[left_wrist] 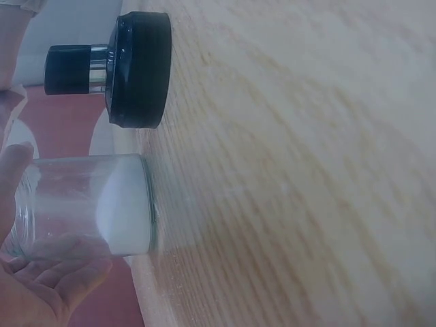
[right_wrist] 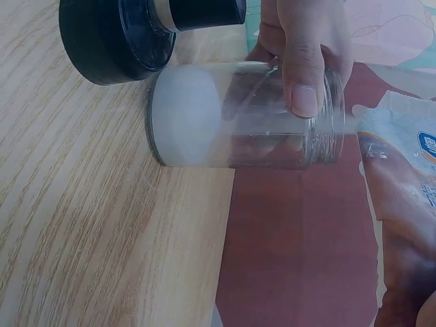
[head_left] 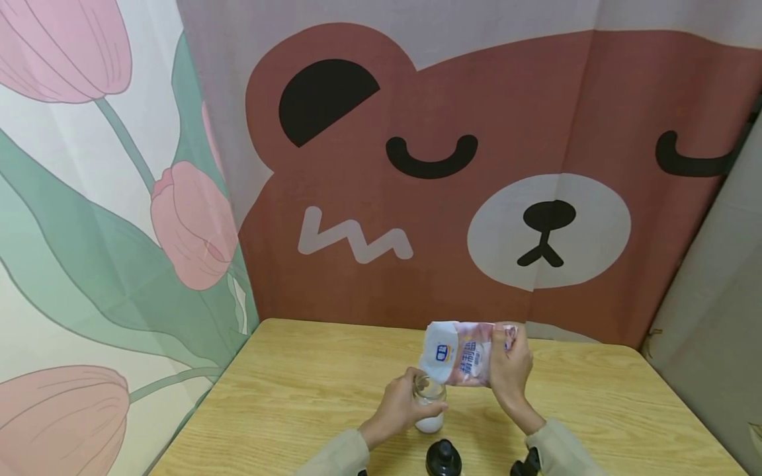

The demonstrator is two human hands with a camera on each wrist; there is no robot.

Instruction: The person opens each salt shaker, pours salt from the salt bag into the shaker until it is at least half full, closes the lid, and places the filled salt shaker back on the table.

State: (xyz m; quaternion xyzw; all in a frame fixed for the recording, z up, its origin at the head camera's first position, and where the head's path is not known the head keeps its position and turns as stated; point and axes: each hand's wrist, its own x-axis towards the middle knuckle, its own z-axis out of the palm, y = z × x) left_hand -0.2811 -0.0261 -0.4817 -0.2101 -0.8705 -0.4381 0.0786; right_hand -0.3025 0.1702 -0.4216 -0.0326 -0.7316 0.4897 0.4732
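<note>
A clear glass jar [head_left: 430,423] stands upright on the table, with white salt [right_wrist: 184,112] in its lower part. My left hand [head_left: 389,406] grips the jar near its neck, the thumb [right_wrist: 304,95] along the near side. My right hand [head_left: 512,367] holds a pink and white salt bag [head_left: 467,357] by its right end, tilted so its other end is at the jar's mouth. In the right wrist view, a pale stream runs from the bag [right_wrist: 402,170] into the jar. The jar's black lid [left_wrist: 143,68], with a raised black and silver top, sits close by.
The light wood table [head_left: 321,363] holds these things, with the lid near its front. Behind it hangs a bear-print curtain [head_left: 369,291], with a tulip-print cloth [head_left: 89,264] on the left and a pale cloth [head_left: 714,277] at the right.
</note>
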